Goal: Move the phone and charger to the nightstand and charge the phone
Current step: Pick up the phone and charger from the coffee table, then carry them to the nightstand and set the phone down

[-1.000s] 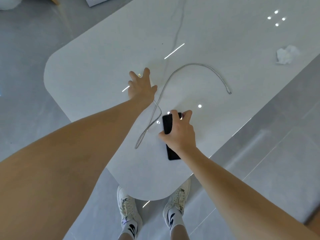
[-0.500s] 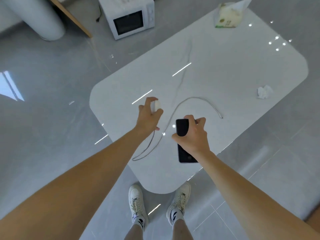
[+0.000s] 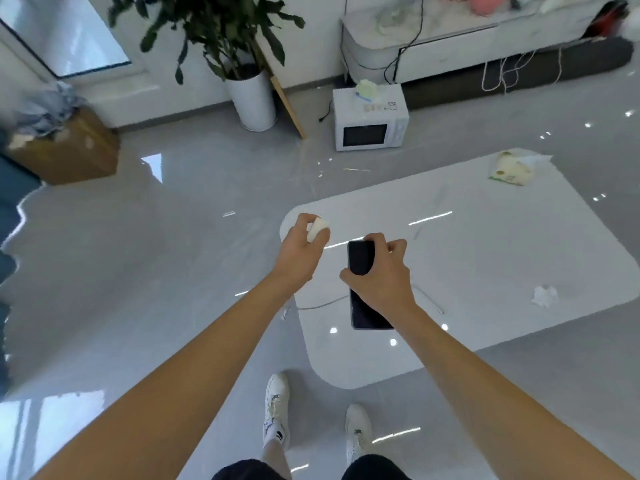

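Gripping the rigid, slippery phone [image 3: 362, 259] by its long edges, the right hand [image 3: 379, 277] lifts it above the table's [image 3: 485, 258] near-left corner; the left hand [image 3: 301, 252] pinches the light charger [image 3: 318, 228], limp cable [image 3: 322, 304] trailing.

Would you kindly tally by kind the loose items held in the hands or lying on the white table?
Phone: 1
Charger plug: 1
Cable: 1
Tissue pack: 1
Crumpled tissue: 1
Total: 5
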Motion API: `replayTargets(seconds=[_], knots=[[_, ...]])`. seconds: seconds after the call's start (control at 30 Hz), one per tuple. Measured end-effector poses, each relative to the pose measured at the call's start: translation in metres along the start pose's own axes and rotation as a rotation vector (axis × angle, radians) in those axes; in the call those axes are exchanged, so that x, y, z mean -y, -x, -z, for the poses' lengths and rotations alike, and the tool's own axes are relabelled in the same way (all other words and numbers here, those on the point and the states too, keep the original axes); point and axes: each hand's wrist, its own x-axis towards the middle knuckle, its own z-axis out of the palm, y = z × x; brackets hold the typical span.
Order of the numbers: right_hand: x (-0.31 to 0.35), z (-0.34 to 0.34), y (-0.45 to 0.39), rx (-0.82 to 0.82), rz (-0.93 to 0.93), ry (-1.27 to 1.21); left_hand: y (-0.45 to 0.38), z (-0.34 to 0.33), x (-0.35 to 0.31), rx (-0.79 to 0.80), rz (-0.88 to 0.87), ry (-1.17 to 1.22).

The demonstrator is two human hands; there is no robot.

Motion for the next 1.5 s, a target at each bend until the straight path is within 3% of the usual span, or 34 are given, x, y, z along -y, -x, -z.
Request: replayTargets(seconds=[0.2, 0.37, 0.77, 1.13, 1.5], knots=[[0.079, -0.001, 0.043, 0.121, 0.273, 0.001, 0.099, 0.075, 0.006, -0.289, 0.044, 0.076], [0.149, -0.043, 0.102, 0.263, 0.469, 0.046, 0.196, 0.148, 0.042, -0.502, 0.126, 0.091], [0.276, -0.182, 0.391, 0.629, 0.922, 0.151, 0.521, 0.257, 0.177, -1.055, 0.312, 0.14], [0.302, -0.271, 0.718, 0.914, 1.336, 0.166, 0.837, 0.273, 0.272, -1.5, 0.359, 0.297], [0.297, -0.336, 0.976, 1.374, 1.639, 0.121, 1.067, 0.22, 0.355, -1.922, 0.718, 0.345]])
